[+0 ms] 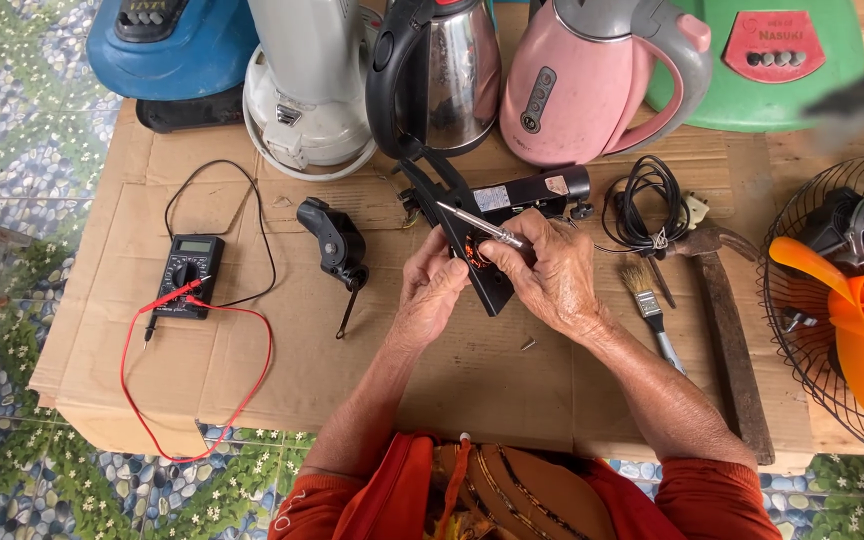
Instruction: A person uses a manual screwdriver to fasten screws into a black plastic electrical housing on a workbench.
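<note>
Cardboard (512, 380) covers the bench; patterned tile floor shows below and to the left. My left hand (432, 290) is closed around the black appliance base (482, 275), steadying its left edge just above the cardboard at bench centre. My right hand (552, 275) grips a screwdriver (482, 228), fingers wrapped on the handle end, metal shaft angled up-left across the base. Orange-red parts show inside the base between my hands.

Along the back edge: blue housing (177, 50), white housing (307, 95), steel kettle (442, 75), pink kettle (592, 85), green housing (792, 60). Multimeter (187, 275) lies at left with red and black leads looped over the cardboard. Black handle piece (332, 240) sits between the multimeter and my left hand. Right of my right hand: coiled black cord (642, 215), paintbrush (647, 305), hammer (727, 320). Fan (842, 290) with orange blade at far right, inside its wire guard.
</note>
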